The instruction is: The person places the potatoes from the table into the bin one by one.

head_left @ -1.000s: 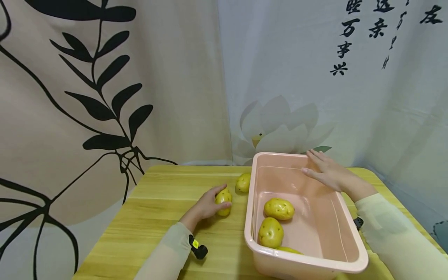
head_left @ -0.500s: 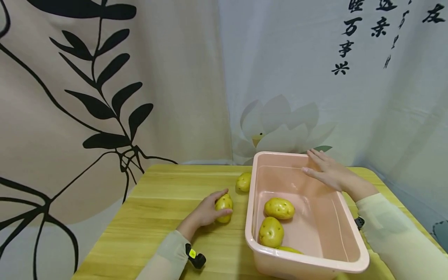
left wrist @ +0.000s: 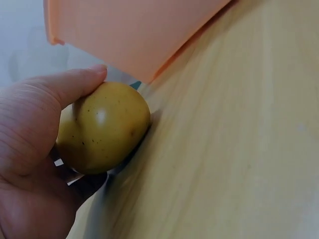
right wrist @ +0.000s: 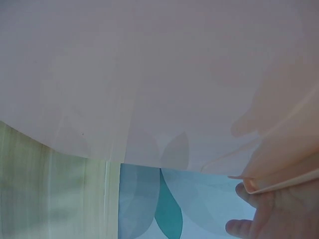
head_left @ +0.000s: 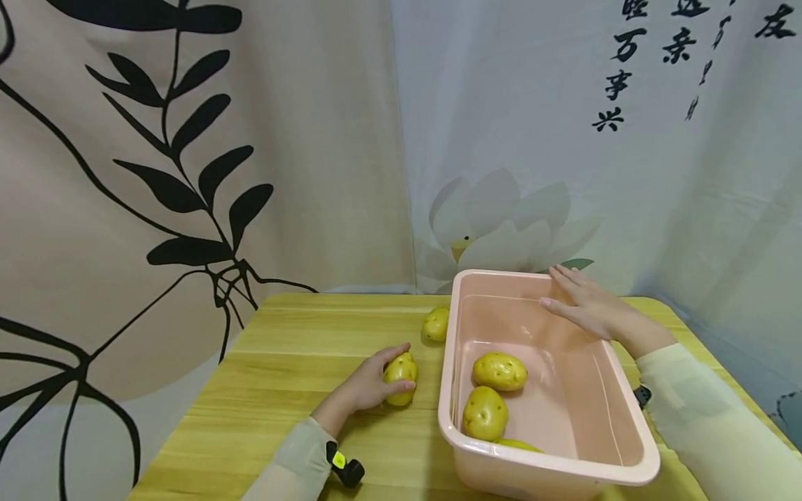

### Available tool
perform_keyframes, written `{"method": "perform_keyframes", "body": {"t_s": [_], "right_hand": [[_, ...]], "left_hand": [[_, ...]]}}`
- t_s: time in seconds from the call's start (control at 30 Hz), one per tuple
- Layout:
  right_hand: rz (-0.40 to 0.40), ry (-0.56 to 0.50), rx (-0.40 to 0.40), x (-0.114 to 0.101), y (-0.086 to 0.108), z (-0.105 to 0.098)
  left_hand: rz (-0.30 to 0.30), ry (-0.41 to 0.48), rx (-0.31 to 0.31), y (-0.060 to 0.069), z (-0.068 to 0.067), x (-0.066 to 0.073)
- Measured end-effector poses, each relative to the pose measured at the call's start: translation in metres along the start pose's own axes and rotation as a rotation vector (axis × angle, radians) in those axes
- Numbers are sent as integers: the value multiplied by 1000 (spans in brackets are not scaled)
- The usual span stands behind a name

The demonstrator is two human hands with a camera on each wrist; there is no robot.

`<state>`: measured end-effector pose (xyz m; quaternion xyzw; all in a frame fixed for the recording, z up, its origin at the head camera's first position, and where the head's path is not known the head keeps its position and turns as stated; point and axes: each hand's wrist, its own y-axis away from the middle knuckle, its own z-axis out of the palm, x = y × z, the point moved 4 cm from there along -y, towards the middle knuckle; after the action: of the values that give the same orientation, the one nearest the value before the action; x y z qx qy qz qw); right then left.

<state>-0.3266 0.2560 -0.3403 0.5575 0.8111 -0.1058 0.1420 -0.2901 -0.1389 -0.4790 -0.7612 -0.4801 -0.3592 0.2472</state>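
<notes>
My left hand grips a yellow potato left of the pink plastic basin. In the left wrist view the thumb lies along one side of this potato, with fingers partly hidden beneath it; it is low over the wooden tabletop, and contact there is unclear. At the basin's far right corner, my right hand holds the rim, thumb inside and fingers over the edge. The right wrist view shows fingertips below the rim outside. Inside the basin are a potato, a second potato and a partly hidden one.
Another potato rests on the wooden table against the basin's far left side, partly covered by it. A printed curtain hangs behind the table's far edge.
My left hand and its potato have shifted slightly toward me, and the fingers now lie closer around it. The right hand and basin stay where they were.
</notes>
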Motion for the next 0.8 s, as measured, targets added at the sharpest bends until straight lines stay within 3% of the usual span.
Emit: {"method": "perform_keyframes", "body": {"t_s": [0.2,0.37,0.53,0.8], "right_hand": [[-3,-8,-8,-2,-1,-1],[-16,-7,3,-2,-2,-2],[-20,-15,2,-2,-2,-2],[-8,-21,-5,0,0,-1]], "left_hand": [[16,9,-12,-2,2,7],[18,-73,93,-9,11,16],[-43,-132,200,-10,19,19],[-27,-193,253,-11,25,19]]}}
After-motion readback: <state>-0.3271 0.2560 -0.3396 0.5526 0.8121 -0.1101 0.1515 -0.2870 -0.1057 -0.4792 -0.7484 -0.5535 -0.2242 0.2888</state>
